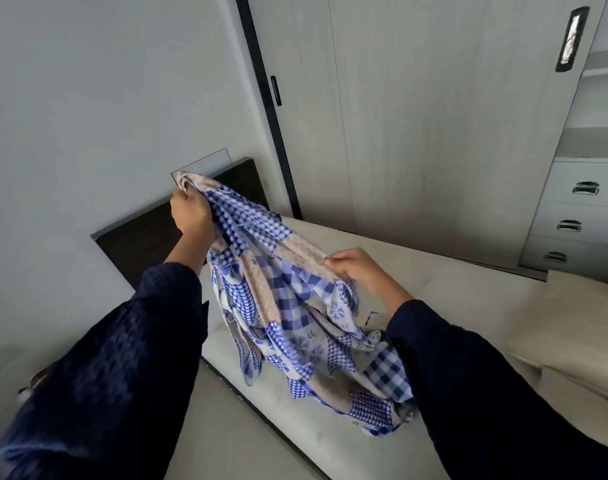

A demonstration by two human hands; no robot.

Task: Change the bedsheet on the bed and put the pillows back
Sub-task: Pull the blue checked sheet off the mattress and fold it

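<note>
A blue-and-white checked patchwork bedsheet with beige patches hangs bunched between my hands above the bare beige mattress. My left hand grips one corner of the bedsheet, raised in front of the dark headboard. My right hand pinches the sheet's edge lower and to the right. The sheet's lower folds trail onto the mattress near its front edge. Beige pillows lie stacked at the right on the bed.
A grey wall stands at the left behind the headboard. A pale wardrobe with sliding doors fills the back, with drawers and open shelves at the right. Light floor shows at the lower left beside the bed.
</note>
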